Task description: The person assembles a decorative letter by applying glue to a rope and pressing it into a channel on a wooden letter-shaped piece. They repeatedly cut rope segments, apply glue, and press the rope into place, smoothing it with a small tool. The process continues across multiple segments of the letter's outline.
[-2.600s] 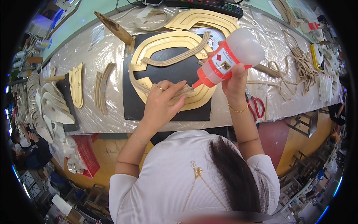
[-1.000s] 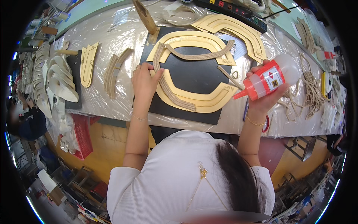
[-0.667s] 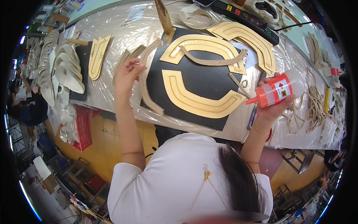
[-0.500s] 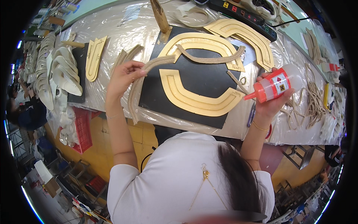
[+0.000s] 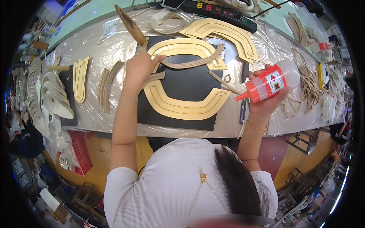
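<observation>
My left hand [image 5: 141,70] is at the left end of a beige braided strap [image 5: 190,63], its fingertips closed on that end. The strap curves over the upper cream C-shaped template [image 5: 182,45] and a black board [image 5: 182,81]. A second braided strap [image 5: 156,76] sticks out under my left hand; whether the palm also holds it is hidden. The lower cream template [image 5: 186,110] lies on the board, its grooved curve facing me. My right hand [image 5: 266,100] grips a clear squeeze bottle [image 5: 268,83] with a red label and red nozzle, tilted with the nozzle pointing left.
A wooden-handled tool [image 5: 131,26] stands at the board's far left corner. More templates [image 5: 243,43] lie beyond, near a black power strip [image 5: 220,13]. Straps [image 5: 108,87] lie left, cords [image 5: 310,85] right. A pen-like tool [image 5: 242,112] lies by the right hand.
My left hand has moved from holding the loose strap up to the end of the strap on the upper template. The right hand still holds the bottle. The whole view has shifted somewhat.
</observation>
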The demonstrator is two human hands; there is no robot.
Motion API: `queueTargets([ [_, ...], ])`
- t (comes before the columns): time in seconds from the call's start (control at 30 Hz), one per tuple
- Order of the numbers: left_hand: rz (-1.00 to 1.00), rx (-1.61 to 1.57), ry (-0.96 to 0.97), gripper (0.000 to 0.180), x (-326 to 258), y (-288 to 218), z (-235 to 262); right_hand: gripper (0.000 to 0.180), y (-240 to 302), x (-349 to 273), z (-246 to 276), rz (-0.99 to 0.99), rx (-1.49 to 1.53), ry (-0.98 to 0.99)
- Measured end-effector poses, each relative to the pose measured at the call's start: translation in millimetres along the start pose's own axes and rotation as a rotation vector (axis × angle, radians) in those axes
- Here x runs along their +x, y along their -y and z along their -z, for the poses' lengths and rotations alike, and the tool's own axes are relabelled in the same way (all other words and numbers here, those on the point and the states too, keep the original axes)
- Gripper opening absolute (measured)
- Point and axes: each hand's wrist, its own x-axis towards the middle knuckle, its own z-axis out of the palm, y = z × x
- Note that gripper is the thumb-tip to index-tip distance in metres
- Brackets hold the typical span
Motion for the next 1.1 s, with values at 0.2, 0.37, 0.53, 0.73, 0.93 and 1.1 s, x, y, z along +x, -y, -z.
queueTargets([
  [0.2, 0.006, -0.387, -0.141, 0.032, 3, -9, -17, 0.093, 5, 4, 2, 0.03, -0.042, -0.085],
  [0.37, -0.35, -1.228, -0.231, 0.02, 0, -28, 18, 0.095, 9, 5, 7, 0.049, 0.022, -0.007],
  [0.53, -0.628, -1.479, -0.128, 0.027, -37, -23, 93, 0.094, 10, 8, 15, 0.068, 0.028, -0.02],
  [0.73, -0.684, -0.934, 0.027, 0.02, -68, -8, 112, 0.094, 6, 5, 22, 0.03, 0.059, -0.021],
  [0.93, -0.524, -0.525, 0.536, 0.02, -39, 1, 37, 0.095, 0, 3, 16, 0.03, -0.022, -0.001],
  [1.1, -0.491, -0.425, 0.606, 0.021, -10, 8, -2, 0.097, 2, 0, 10, 0.022, -0.013, 0.029],
])
